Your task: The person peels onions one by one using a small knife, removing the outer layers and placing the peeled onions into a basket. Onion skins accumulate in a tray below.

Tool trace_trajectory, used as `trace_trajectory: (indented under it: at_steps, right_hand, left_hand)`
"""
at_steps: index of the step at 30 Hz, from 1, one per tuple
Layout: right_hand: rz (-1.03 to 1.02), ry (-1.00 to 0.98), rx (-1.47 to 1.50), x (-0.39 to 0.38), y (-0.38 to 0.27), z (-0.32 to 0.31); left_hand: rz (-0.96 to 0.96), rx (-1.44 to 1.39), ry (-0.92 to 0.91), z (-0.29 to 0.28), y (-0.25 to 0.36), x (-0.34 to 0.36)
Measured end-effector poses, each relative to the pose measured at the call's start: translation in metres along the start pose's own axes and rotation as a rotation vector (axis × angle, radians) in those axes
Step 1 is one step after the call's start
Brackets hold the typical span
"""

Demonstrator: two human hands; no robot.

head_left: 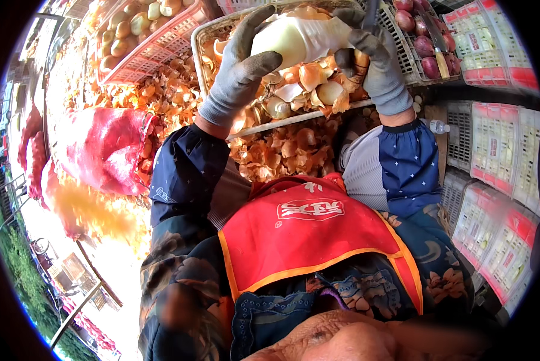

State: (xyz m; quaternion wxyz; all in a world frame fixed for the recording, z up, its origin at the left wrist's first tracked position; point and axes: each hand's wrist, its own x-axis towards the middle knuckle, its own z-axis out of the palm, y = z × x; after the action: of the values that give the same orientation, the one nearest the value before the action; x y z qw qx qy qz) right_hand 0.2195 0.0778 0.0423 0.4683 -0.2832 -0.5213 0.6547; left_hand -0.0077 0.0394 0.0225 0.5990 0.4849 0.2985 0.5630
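A peeled, pale green-white onion [280, 45] is held above a crate of onion skins. My left hand [246, 63], in a grey glove with dark fingertips, curls around its left side, thumb below. A white layer [330, 37] stretches from the onion toward my right hand [375, 60], gloved the same way. A narrow grey knife [371, 13] rises from the fingers of that hand; its handle is hidden. Brown onion skin [360, 65] shows just beside the right fingertips. The crate [273, 125] below holds loose brown skins and pale onion pieces.
A pink crate of brown onions [155, 51] stands at the upper left, near a red mesh sack [104, 147]. At the upper right, a knife [439, 54] lies on red onions [423, 46] in a crate. Packed crates [501, 141] line the right; skins [282, 150] cover the floor.
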Motion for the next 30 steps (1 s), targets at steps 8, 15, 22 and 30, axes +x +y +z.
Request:
trace_trajectory:
  at_steps: [8, 15, 22, 30]
  right_hand:
    - [0.142, -0.042, -0.51, -0.002, 0.006, 0.018]
    - [-0.209, -0.04, -0.319, -0.008, 0.011, 0.01]
    - [0.058, 0.079, 0.159, -0.013, -0.014, 0.014]
    - [0.005, 0.016, -0.109, -0.016, -0.012, 0.029]
  left_hand:
    - [-0.07, 0.192, -0.04, -0.01, -0.011, -0.004]
    - [-0.192, -0.394, -0.15, -0.006, -0.02, -0.007]
    - [-0.174, -0.388, -0.174, 0.003, -0.022, -0.003]
    - [-0.409, -0.609, -0.142, 0.007, -0.032, -0.013]
